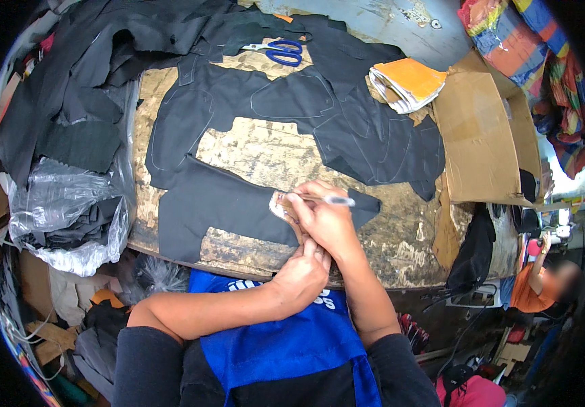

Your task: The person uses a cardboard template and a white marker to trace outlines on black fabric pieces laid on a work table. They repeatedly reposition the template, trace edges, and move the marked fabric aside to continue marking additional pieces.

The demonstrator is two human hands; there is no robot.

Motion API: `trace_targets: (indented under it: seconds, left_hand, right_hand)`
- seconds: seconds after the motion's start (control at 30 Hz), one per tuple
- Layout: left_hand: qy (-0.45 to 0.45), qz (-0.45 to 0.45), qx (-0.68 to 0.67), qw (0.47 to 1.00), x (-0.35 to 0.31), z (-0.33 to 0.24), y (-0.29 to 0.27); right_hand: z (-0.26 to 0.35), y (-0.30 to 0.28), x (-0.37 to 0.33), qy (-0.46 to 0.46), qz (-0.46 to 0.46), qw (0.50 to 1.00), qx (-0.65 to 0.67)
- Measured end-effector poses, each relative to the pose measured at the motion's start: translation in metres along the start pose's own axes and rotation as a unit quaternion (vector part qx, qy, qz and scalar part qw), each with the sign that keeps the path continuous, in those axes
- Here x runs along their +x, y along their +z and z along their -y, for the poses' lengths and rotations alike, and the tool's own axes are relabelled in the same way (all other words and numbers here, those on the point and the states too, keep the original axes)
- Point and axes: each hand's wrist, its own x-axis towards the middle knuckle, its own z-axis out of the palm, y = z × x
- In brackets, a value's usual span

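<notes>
My right hand (329,220) grips a pen (338,201) with a pale, clear-looking end. Its fingers rest over a small tan, curved-edged template (281,205) lying on a black piece of fabric-like sheet (221,200). Close below, my left hand (302,275) is closed at the lower end of the template, its fingertips partly hidden beside my right wrist. Farther up the worn wooden board lie more black pieces (292,98) with pale outlines drawn on them. Blue-handled scissors (283,52) rest beyond those.
Piled black material (68,74) and a clear plastic bag (68,203) of black scraps crowd the left. At right stand a folded orange-and-white cloth-like stack (411,81) and a cardboard box (475,129). A person in orange (533,288) is off to the right, another in pink (479,392) lower down.
</notes>
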Motion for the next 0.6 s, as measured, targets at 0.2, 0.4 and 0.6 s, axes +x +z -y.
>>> trace_targets:
  seconds: [0.2, 0.4, 0.6]
  left_hand:
    - [-0.019, -0.082, -0.054, 0.995, 0.006, 0.006, 0.004]
    - [-0.055, -0.037, -0.105, 0.992, 0.017, 0.019, -0.004]
    - [-0.047, -0.030, -0.185, 0.981, 0.031, 0.045, -0.012]
  right_hand:
    - [-0.025, -0.046, -0.035, 0.186, -0.078, 0.976, 0.084]
    - [-0.050, -0.054, -0.053, 0.203, -0.173, 0.959, 0.095]
    - [-0.039, -0.053, -0.057, 0.149, -0.161, 0.975, 0.033]
